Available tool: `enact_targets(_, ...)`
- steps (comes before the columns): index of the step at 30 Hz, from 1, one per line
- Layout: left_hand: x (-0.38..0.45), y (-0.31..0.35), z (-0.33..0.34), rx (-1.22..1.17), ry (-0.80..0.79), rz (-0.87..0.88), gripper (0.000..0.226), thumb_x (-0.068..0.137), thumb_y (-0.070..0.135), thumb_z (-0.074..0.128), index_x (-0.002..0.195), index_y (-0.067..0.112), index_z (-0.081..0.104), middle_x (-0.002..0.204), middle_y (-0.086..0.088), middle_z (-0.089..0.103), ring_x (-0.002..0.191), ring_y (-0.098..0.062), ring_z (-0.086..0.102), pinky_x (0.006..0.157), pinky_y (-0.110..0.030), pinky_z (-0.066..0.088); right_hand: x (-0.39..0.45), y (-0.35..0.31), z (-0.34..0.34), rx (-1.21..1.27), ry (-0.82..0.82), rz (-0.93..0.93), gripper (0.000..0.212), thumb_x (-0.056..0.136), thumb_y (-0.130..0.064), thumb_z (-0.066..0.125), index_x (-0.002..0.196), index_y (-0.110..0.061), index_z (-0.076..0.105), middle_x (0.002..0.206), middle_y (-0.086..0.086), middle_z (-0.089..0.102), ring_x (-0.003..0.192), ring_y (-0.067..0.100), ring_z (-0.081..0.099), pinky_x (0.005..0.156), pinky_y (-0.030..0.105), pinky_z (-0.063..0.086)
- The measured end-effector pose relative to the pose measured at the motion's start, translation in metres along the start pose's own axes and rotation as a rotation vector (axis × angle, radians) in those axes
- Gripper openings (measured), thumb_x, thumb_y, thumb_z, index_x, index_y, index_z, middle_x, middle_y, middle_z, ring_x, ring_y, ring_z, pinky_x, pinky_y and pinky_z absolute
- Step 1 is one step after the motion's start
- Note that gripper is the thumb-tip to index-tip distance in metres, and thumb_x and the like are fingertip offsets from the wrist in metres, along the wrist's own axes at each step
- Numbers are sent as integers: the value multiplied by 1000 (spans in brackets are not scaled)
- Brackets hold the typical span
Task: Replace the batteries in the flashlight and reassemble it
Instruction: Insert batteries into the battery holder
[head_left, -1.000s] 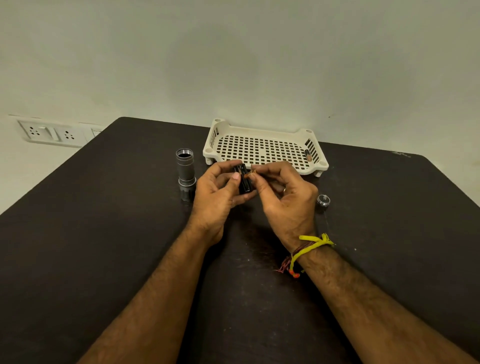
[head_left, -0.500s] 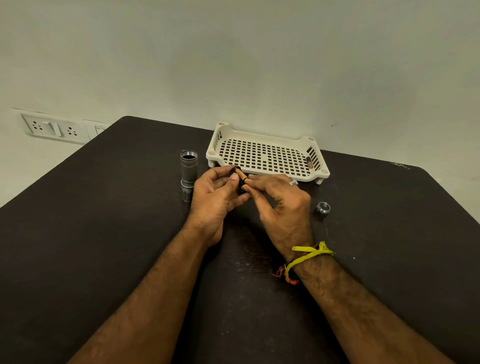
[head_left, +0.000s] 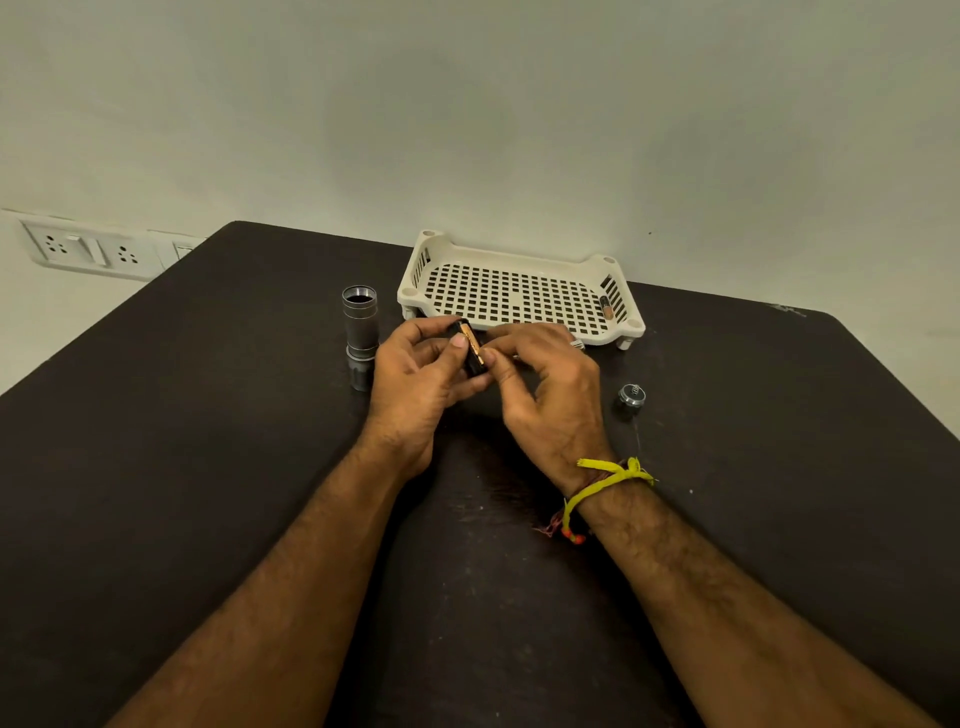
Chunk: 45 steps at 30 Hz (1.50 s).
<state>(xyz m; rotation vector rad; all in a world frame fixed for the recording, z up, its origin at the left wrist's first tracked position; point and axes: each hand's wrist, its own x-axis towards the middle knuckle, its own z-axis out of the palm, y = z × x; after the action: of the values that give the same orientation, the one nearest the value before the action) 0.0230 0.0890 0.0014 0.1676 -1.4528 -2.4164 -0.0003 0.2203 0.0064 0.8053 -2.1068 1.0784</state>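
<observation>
Flashlight body, grey metal tube (head_left: 360, 332), upright just left of left hand (head_left: 415, 384). Left hand grips black battery holder (head_left: 470, 358), long axis toward desk's far edge. Right hand (head_left: 545, 389) pinches copper-coloured battery (head_left: 475, 345) against it.

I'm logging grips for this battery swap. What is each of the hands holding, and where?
The left hand grips the black battery holder round its sides. The right hand pinches the copper-coloured battery at its near end.

Two hands (head_left: 415, 379) (head_left: 550, 395), one flashlight body (head_left: 359, 332), one tail cap (head_left: 631, 397), one tray (head_left: 519, 296), two batteries (head_left: 474, 347) (head_left: 605, 309) are counted.
</observation>
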Motion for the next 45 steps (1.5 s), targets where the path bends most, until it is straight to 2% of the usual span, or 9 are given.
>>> enact_targets(4,4,-5,-1,11,12,33,16,97,5,58,113,6,58,95,-16,67,88,-37,74,67,-32,61,2,8,-2,-14,215,150,7,91,-5,66,90,-5,73,88,3,72,88,18,65,81,38,54)
enact_targets(7,6,-8,0,50,20,79,21,91,10,69,110,9,59,95,-13,65,88,-33,73,69,-35,61,4,11,-2,-83,221,267,14,91,-2,63,99,-4,75,95,7,75,95,26,68,86,44,56)
enact_targets(11,5,-11,4,187,-7,112,33,82,6,78,108,13,59,102,-10,65,80,-27,76,67,-34,62,6,12,-3,-205,114,346,26,91,0,60,114,-1,71,111,14,73,109,30,66,99,44,52)
enact_targets(14,3,-11,5,229,-2,118,32,82,7,79,105,18,60,101,-8,64,78,-30,76,67,-37,63,9,11,-4,-306,60,378,31,91,-3,59,121,1,67,121,16,69,120,31,60,108,34,41)
enact_targets(17,3,-10,6,229,5,121,32,81,6,79,100,22,59,100,-8,64,77,-30,76,69,-42,63,22,14,-6,-417,26,425,32,92,-10,59,122,0,65,124,18,67,123,33,57,105,34,39)
enact_targets(22,4,-11,5,251,7,120,33,80,7,80,103,20,60,101,-10,64,76,-30,75,68,-43,63,72,39,4,-569,-181,622,28,90,-8,52,115,0,62,124,20,64,120,39,57,96,40,46)
enact_targets(30,6,-14,4,236,17,124,33,80,8,80,97,28,61,102,-10,63,77,-33,75,66,-45,63,116,72,21,-816,-387,682,28,91,-11,57,116,-3,67,125,18,66,118,38,63,94,44,54)
enact_targets(40,8,-15,4,223,11,109,32,86,5,73,97,33,62,101,-8,62,84,-29,75,70,-41,63,118,89,27,-838,-334,736,28,90,-10,58,116,-5,66,127,16,65,119,34,62,91,44,54)
enact_targets(45,8,-14,5,198,5,96,28,94,3,62,110,25,58,101,-12,64,89,-28,74,77,-38,62,112,73,29,-683,-150,638,25,93,-9,57,115,1,61,123,21,65,116,39,62,89,40,52)
